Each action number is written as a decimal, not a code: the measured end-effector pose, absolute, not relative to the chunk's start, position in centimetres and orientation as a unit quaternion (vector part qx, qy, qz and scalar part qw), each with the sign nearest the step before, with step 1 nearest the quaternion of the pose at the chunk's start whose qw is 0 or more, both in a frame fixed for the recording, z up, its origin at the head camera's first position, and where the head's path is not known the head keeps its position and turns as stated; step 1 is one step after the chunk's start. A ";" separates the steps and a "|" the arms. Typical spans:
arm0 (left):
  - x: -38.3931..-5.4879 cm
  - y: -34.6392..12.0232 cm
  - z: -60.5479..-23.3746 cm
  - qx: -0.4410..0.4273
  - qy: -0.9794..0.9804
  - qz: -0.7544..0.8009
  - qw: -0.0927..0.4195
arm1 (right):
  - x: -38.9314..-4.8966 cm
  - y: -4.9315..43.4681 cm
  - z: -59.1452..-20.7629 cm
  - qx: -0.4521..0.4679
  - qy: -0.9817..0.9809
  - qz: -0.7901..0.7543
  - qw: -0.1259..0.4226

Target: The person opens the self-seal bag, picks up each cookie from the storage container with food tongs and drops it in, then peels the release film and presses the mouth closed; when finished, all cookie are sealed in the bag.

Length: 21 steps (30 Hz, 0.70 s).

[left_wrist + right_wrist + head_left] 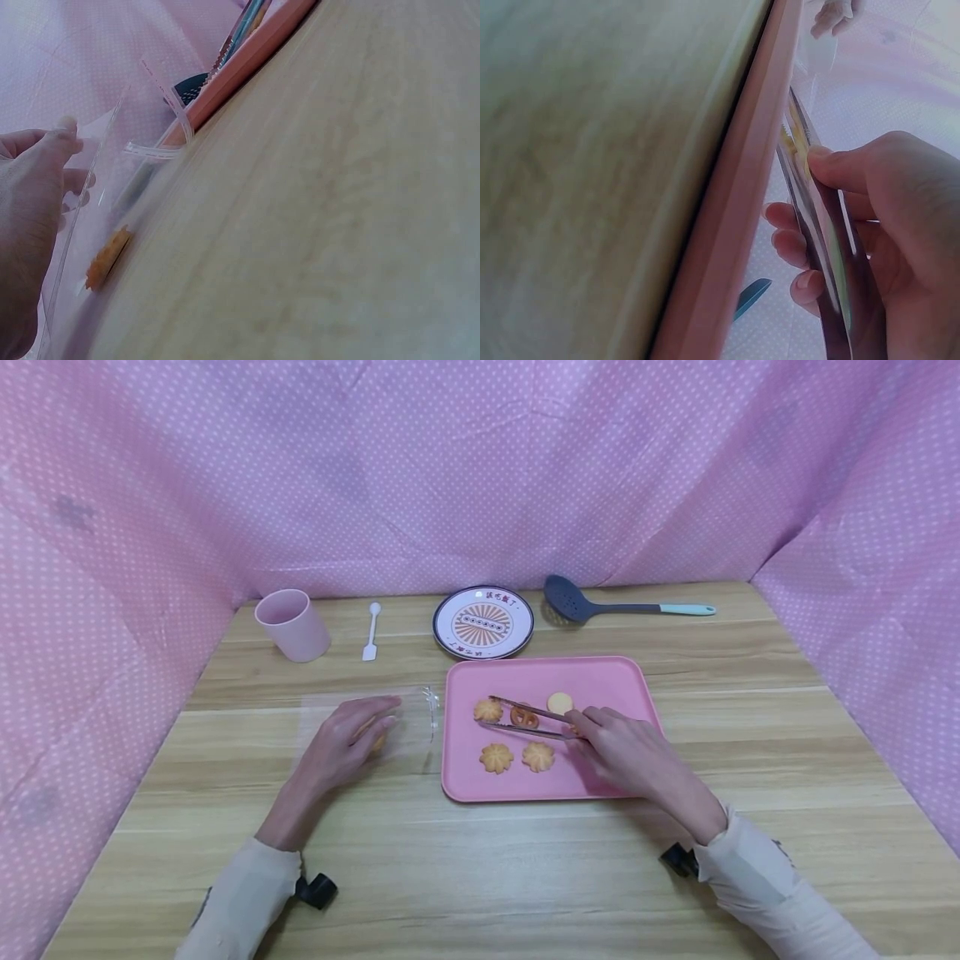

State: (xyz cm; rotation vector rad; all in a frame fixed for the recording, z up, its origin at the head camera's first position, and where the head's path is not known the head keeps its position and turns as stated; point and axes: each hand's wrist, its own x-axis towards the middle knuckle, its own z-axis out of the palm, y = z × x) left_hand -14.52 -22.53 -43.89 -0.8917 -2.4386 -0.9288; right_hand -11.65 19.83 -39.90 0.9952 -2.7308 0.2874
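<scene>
My left hand [348, 739] grips the upper film of a clear plastic bag [412, 718] lying left of the tray. Inside the bag is a golden cookie [109, 259], partly hidden by the hand in the head view. With thumb and fingers my right hand [626, 752] holds metal tongs [525, 733] over the pink tray [547, 789]. The tongs' arms are spread, their tips on either side of a flower-shaped cookie [487, 710]. A pretzel [524, 717] lies between the arms. Two more flower cookies [497, 758] and a round pale cookie [559, 702] lie on the tray.
Along the back stand a pink cup [292, 627], a small white spatula-ended stick [372, 632], a patterned plate [483, 647] close behind the tray, and a dark slotted spoon [570, 602] with a mint handle. A pink dotted cloth [480, 468] hangs around the wooden table [480, 885].
</scene>
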 end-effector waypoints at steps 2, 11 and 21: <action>-14.5 -22.5 -43.9 -0.318 -0.868 -0.331 0.190 | -11.7 19.8 -39.9 0.339 -0.929 0.097 0.110; -14.5 -22.4 -43.8 -0.315 -0.870 -0.332 0.183 | -11.7 19.6 -39.9 0.345 -0.927 0.095 0.115; -14.5 -22.5 -43.9 -0.315 -0.870 -0.332 0.182 | -11.7 19.2 -39.8 0.347 -0.925 0.107 0.114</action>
